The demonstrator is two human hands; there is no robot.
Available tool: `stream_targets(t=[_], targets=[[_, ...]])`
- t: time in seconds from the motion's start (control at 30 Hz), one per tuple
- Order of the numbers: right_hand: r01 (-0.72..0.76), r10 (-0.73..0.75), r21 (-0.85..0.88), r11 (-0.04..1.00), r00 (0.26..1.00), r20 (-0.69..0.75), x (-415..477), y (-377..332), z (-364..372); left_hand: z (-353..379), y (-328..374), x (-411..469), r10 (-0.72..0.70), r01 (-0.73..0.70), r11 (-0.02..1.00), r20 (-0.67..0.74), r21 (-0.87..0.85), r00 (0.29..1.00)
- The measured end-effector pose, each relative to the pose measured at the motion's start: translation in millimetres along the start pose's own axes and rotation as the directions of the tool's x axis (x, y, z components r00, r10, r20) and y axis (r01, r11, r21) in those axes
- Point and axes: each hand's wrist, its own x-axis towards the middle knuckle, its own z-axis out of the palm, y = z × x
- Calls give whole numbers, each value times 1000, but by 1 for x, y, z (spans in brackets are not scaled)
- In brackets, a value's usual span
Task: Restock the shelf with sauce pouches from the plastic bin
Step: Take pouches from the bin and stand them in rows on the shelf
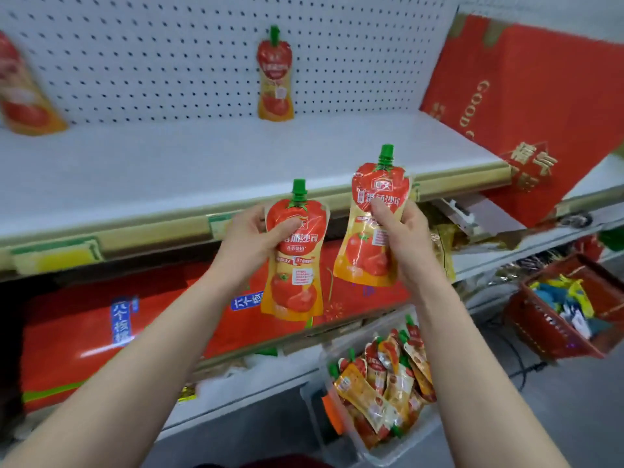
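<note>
Pegboard shelf (pixel 236 157), 2 hand-held pouches (pixel 293 251)

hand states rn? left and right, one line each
Left hand: closed on a sauce pouch, held upright.
Right hand: closed on a second sauce pouch, held upright and higher up.

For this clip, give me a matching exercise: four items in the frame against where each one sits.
Items:
1. Red-and-yellow sauce pouch with green cap, in the left hand
2. Upright sauce pouch against the white pegboard
3. Clear plastic bin of pouches
4. Red mesh shopping basket

Places:
A. Far right, beside the shelving
B. Below the right forearm, low down
C. Back of the white shelf
D. In front of the shelf edge, held up

Pairs: 1-D, 2-C, 3-B, 4-A
</note>
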Motion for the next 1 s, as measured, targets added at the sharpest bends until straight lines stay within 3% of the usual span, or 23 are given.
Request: stream_targets(t=[0.3, 0.5, 0.63, 1.0], targets=[[99, -109, 56, 993, 972, 207, 32, -59, 177, -169, 78, 12, 143, -150, 989, -267, -7, 953], [223, -201, -12, 975, 899, 390, 42, -82, 313, -301, 100, 17, 155, -171, 985, -481, 12, 863], [236, -187, -57, 970, 875, 446, 59, -77, 403, -376, 101, 16, 148, -163, 986, -590, 27, 793], [142, -67, -149, 979, 903, 424, 150, -39, 546, -451, 78, 54, 84, -87, 996, -647, 27, 758]])
